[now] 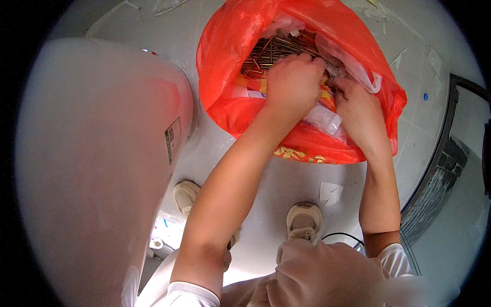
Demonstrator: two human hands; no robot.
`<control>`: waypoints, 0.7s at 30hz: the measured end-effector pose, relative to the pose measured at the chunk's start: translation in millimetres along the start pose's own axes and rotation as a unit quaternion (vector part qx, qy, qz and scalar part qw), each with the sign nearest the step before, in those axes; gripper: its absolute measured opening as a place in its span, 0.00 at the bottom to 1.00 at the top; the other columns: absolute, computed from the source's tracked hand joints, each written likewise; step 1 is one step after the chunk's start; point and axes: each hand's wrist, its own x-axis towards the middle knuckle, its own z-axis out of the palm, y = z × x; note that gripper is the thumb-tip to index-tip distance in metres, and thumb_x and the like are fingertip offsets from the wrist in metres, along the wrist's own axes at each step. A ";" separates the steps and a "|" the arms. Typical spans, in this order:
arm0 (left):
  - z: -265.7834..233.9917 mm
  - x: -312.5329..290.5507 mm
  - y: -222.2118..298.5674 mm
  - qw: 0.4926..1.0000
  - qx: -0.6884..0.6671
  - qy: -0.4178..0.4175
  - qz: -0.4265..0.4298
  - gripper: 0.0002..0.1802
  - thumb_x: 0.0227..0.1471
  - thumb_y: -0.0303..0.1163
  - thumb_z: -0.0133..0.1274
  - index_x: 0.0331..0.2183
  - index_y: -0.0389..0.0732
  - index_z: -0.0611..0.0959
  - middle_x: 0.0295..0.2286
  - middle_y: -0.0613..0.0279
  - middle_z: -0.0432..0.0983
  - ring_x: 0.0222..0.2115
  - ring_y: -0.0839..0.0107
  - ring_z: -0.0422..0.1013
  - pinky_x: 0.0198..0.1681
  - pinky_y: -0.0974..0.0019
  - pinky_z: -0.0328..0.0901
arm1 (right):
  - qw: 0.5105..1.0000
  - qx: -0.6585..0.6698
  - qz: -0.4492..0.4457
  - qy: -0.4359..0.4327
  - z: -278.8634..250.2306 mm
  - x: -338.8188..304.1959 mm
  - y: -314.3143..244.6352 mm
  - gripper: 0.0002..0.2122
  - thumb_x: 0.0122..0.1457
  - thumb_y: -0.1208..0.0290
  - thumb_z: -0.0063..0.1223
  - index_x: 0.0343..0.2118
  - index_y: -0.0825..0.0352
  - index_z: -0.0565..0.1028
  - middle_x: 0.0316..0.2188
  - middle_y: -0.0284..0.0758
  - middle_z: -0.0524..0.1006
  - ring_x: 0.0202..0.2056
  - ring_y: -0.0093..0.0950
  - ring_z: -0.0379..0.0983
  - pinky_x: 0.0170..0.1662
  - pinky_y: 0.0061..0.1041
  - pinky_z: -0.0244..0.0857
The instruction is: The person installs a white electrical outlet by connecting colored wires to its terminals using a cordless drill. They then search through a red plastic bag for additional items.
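Observation:
A large red plastic bag [223,56] gapes wide in front of me. Long thin metal pieces like nails or screws [276,48] lie loose in its far part, beside crumpled clear plastic [353,59]. Nearer in the bag are a red-and-yellow wrapper [328,97] and a whitish clear-wrapped packet [325,120]. My left hand [294,82] is curled down into the bag next to the metal pieces, its fingertips hidden. My right hand [356,105] reaches in at the right side, fingers bent beside the wrapper and clear plastic. What either hand grips does not show.
A big white rounded form [102,153] with a label [173,139] fills the left side. On the grey tiled floor [266,189] lie a paper scrap [331,193] and a small blue disc [425,96]. My shoes [304,220] stand below the bag. A dark frame [434,163] edges the right.

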 end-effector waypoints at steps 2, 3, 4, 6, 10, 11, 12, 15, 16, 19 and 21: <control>-0.4 5.4 2.8 0.998 0.055 0.025 0.032 0.11 0.42 0.29 0.58 0.33 0.40 0.85 0.32 0.50 0.77 0.39 0.49 0.75 0.43 0.48 0.70 | 1.000 -0.003 0.010 -0.006 -0.7 1.5 1.4 0.17 0.58 0.71 0.49 0.48 0.67 0.82 0.41 0.57 0.80 0.45 0.55 0.78 0.52 0.50 0.69; -0.5 6.9 3.5 0.995 0.083 0.038 0.048 0.12 0.41 0.29 0.58 0.33 0.41 0.86 0.33 0.52 0.77 0.40 0.50 0.75 0.44 0.48 0.70 | 1.000 -0.009 0.013 -0.015 -2.1 1.6 0.2 0.16 0.59 0.72 0.48 0.47 0.68 0.81 0.42 0.56 0.80 0.46 0.54 0.77 0.53 0.48 0.69; -0.6 7.8 2.6 0.993 0.089 0.043 0.058 0.11 0.40 0.29 0.58 0.32 0.41 0.86 0.34 0.52 0.76 0.40 0.51 0.74 0.44 0.48 0.69 | 1.000 -0.014 0.017 -0.022 -4.6 2.0 -2.6 0.15 0.61 0.73 0.46 0.47 0.69 0.81 0.43 0.55 0.80 0.47 0.53 0.76 0.53 0.46 0.68; -3.0 7.7 -1.8 0.990 0.101 0.055 0.076 0.10 0.39 0.30 0.58 0.30 0.41 0.86 0.34 0.53 0.75 0.41 0.53 0.73 0.44 0.49 0.69 | 0.999 -0.014 0.015 -0.031 -6.2 3.0 -3.0 0.14 0.62 0.74 0.44 0.45 0.71 0.80 0.44 0.53 0.80 0.48 0.53 0.76 0.53 0.43 0.68; -17.4 -1.4 -8.4 0.996 0.045 0.080 0.016 0.08 0.40 0.25 0.60 0.29 0.39 0.86 0.34 0.51 0.75 0.41 0.52 0.73 0.44 0.50 0.68 | 1.000 0.020 -0.014 -0.011 -0.9 6.4 13.5 0.12 0.62 0.76 0.45 0.44 0.72 0.79 0.41 0.49 0.81 0.45 0.48 0.77 0.51 0.39 0.68; -20.4 -5.5 -13.6 0.995 -0.004 0.095 -0.001 0.08 0.40 0.24 0.60 0.29 0.38 0.86 0.34 0.51 0.76 0.41 0.51 0.73 0.44 0.51 0.68 | 0.999 0.031 -0.025 -0.002 0.6 7.5 16.1 0.12 0.62 0.77 0.46 0.44 0.72 0.79 0.40 0.47 0.81 0.44 0.46 0.78 0.50 0.38 0.69; -24.3 -9.3 -17.7 0.992 -0.054 0.109 -0.018 0.08 0.40 0.23 0.61 0.29 0.38 0.86 0.35 0.50 0.76 0.41 0.50 0.73 0.44 0.51 0.68 | 0.994 0.099 -0.045 0.017 0.6 8.8 16.8 0.11 0.61 0.77 0.46 0.44 0.72 0.78 0.40 0.47 0.81 0.42 0.44 0.78 0.48 0.38 0.69; -47.5 -18.2 -14.4 0.957 -0.252 0.053 -0.131 0.04 0.48 0.20 0.59 0.30 0.34 0.82 0.30 0.57 0.76 0.31 0.64 0.74 0.37 0.60 0.69 | 0.952 0.303 -0.045 0.024 -4.2 11.0 15.7 0.11 0.61 0.79 0.47 0.44 0.72 0.77 0.38 0.42 0.80 0.38 0.37 0.78 0.42 0.34 0.70; -57.7 -21.5 -10.6 0.932 -0.318 0.028 -0.174 0.03 0.50 0.20 0.58 0.31 0.33 0.81 0.29 0.58 0.76 0.29 0.66 0.73 0.35 0.61 0.69 | 0.928 0.373 -0.007 -0.008 -9.9 11.6 13.7 0.11 0.61 0.80 0.45 0.45 0.73 0.76 0.38 0.39 0.80 0.37 0.32 0.78 0.41 0.30 0.70; -76.0 -31.6 -5.0 0.897 -0.361 0.015 -0.254 0.03 0.53 0.22 0.60 0.32 0.35 0.82 0.27 0.66 0.77 0.29 0.76 0.71 0.35 0.69 0.68 | 0.898 0.438 0.032 -0.015 -13.5 11.8 8.5 0.14 0.62 0.83 0.42 0.48 0.73 0.75 0.36 0.35 0.78 0.35 0.23 0.75 0.39 0.22 0.69; -77.6 -33.8 -6.6 0.890 -0.357 0.008 -0.283 0.03 0.53 0.23 0.61 0.33 0.36 0.83 0.28 0.69 0.77 0.29 0.78 0.72 0.36 0.71 0.67 | 0.905 0.425 0.028 0.013 -11.0 12.2 5.4 0.16 0.61 0.85 0.40 0.51 0.73 0.74 0.35 0.34 0.78 0.34 0.22 0.74 0.39 0.21 0.69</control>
